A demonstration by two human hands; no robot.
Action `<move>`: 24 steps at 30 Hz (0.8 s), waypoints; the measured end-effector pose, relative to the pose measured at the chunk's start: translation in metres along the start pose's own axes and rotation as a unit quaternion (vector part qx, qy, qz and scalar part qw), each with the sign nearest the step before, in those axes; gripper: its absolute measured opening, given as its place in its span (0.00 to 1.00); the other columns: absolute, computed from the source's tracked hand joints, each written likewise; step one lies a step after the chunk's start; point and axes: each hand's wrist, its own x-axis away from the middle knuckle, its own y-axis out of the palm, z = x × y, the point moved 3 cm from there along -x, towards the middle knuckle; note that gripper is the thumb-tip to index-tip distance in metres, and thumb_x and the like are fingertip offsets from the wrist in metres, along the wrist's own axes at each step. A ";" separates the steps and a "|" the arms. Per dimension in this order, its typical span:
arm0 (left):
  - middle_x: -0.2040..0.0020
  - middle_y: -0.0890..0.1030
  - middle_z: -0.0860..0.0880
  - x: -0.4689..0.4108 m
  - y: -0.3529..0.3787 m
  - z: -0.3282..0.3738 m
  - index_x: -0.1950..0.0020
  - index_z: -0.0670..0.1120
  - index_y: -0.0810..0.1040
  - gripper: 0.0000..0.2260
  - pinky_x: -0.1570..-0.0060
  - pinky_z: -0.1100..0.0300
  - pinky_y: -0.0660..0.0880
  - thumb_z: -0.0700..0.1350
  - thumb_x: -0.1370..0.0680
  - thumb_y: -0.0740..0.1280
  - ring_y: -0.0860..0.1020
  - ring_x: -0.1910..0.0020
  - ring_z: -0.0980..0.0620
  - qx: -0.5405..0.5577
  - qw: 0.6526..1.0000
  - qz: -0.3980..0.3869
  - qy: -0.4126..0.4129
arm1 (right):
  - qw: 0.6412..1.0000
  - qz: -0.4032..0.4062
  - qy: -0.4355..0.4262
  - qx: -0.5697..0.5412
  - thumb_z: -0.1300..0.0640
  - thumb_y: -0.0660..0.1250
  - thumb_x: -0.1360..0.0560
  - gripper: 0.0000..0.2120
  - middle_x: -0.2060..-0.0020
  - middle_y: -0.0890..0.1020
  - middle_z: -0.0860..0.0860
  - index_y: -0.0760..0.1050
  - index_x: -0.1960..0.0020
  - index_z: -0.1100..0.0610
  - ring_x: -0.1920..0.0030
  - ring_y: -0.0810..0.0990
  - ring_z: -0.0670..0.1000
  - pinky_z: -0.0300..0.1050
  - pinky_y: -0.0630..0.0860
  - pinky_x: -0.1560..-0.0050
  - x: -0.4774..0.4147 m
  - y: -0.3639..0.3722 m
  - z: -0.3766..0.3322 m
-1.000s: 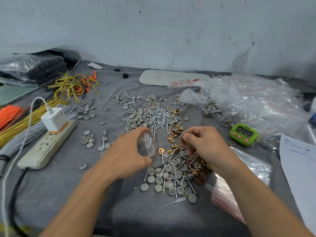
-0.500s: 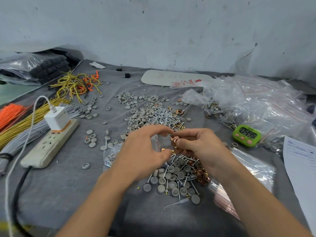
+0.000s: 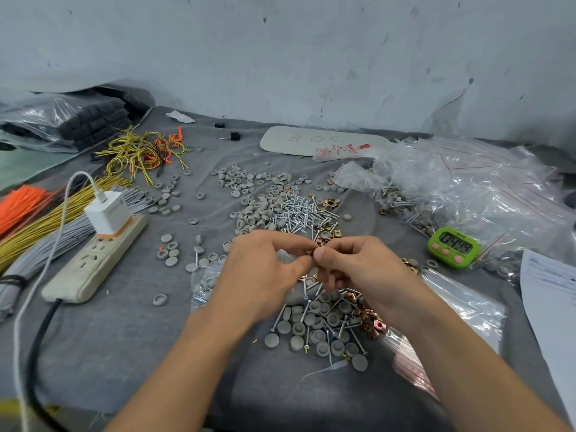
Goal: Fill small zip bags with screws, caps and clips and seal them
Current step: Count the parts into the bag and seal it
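The fingers (image 3: 296, 244) of our left hand (image 3: 265, 275) pinch the mouth of the small zip bag (image 3: 285, 256), which barely shows between the hands. Our right hand (image 3: 358, 269) clamps what looks like a clip (image 3: 311, 251) right at that mouth. We'd hold the lip wide and drop it well past the zip track, working over the caps (image 3: 311, 325) and screws (image 3: 296, 210) heaped on the counter (image 3: 124, 338).

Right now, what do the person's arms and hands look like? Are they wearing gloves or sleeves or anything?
No gloves! The left hand and the right hand are bare, with no rings that I can see. The left arm and the right arm are bare too: no sleeves, watch or bracelet show as far as the picture reaches.
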 end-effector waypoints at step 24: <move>0.67 0.84 0.60 0.004 -0.002 0.010 0.64 0.58 0.86 0.07 0.71 0.74 0.70 0.44 0.35 0.77 0.79 0.71 0.67 0.042 0.995 -0.065 -0.067 | 0.998 0.005 0.045 -0.037 0.65 0.79 0.32 0.07 0.69 0.84 0.55 0.84 0.65 0.56 0.72 0.81 0.46 0.35 0.74 0.72 0.007 0.000 -0.003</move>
